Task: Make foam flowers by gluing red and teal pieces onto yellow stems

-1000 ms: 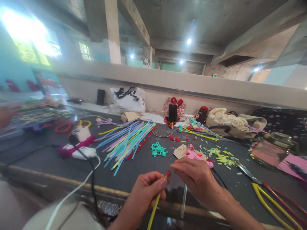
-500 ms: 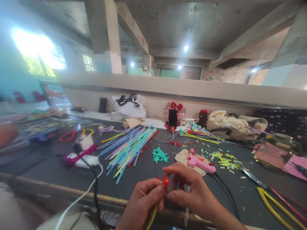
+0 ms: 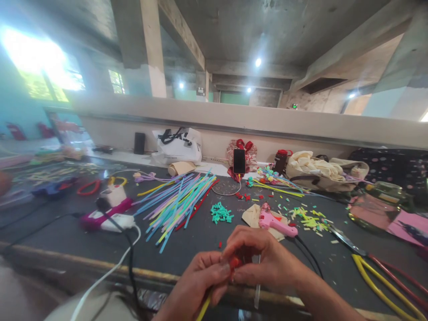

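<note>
My left hand (image 3: 197, 283) grips a yellow stick (image 3: 203, 308) near its top end, low in the middle of the view. My right hand (image 3: 264, 261) meets it from the right, fingers pinched around a small red piece (image 3: 235, 262) at the stick's tip. Both hands hover over the near edge of the dark table (image 3: 67, 232). A pink glue gun (image 3: 276, 224) lies just beyond my right hand on a beige scrap. A clear glue stick (image 3: 257, 292) lies under my right wrist.
A fan of coloured sticks (image 3: 177, 203) lies centre left, a teal pile of cut bits (image 3: 220, 213) beside it. White and black cables (image 3: 123, 249) run from a power strip at left. Scissors (image 3: 346, 241), yellow and red tubes (image 3: 384, 285), bags and a phone (image 3: 239, 161) lie behind.
My hands have closed together and dropped slightly toward me. The red piece, earlier plainly visible at the stick's tip, is now mostly covered by my right fingers.
</note>
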A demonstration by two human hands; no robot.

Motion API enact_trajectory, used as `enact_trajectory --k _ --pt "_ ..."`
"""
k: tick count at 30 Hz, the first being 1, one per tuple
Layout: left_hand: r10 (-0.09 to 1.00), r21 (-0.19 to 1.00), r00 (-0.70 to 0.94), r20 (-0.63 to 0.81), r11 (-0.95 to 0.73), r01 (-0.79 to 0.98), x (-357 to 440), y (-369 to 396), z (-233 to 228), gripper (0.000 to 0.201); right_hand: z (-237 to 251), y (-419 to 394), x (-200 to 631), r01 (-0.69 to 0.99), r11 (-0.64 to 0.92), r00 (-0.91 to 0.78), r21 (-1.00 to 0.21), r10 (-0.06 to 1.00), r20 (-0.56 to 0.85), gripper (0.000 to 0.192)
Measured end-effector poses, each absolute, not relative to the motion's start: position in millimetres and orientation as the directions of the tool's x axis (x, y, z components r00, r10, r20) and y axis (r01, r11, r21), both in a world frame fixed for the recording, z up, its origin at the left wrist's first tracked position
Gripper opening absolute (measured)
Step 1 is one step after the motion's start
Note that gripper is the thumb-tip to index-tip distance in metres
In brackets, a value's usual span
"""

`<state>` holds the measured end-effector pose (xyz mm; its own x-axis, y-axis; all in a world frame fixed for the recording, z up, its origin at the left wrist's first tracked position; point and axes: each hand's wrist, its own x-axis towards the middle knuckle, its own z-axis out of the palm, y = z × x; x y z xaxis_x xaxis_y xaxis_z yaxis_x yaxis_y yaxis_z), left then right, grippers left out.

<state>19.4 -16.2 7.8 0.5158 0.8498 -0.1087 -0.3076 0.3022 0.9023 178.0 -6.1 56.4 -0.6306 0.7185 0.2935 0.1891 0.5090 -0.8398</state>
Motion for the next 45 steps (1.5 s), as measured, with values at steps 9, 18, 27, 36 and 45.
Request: enact_trajectory --k 9,18,27,36,45 --pt "0.852 0.905 0.509 -0.124 0.308 -0.295 19.4 -13.5 -0.9 0.031 51.8 -5.9 178.3 0.198 0.513 -0.609 -0.835 0.732 0.305 0.015" --pt "0.872 0.879 0.476 -0.112 0.31 -0.362 20.9 -15.8 1.8 0.032 51.8 -5.5 175.5 0.167 0.53 -0.574 -0.831 0.738 0.355 0.011" --pt "0.891 0.851 0.443 -0.097 0.305 -0.428 20.5 -14.1 -1.1 0.03 48.4 -5.5 173.7 0.09 0.553 -0.54 -0.828 0.726 0.426 0.034" --pt "0.916 0.874 0.396 -0.072 0.249 -0.417 18.9 -17.9 6.8 0.029 43.9 -6.0 172.5 0.075 0.445 -0.436 -0.892 0.819 0.372 0.041" --pt "0.964 0.871 0.256 -0.065 0.18 -0.457 13.3 -21.7 14.1 0.026 25.1 12.7 196.8 -0.117 0.167 -0.03 -0.979 0.985 0.172 0.015"
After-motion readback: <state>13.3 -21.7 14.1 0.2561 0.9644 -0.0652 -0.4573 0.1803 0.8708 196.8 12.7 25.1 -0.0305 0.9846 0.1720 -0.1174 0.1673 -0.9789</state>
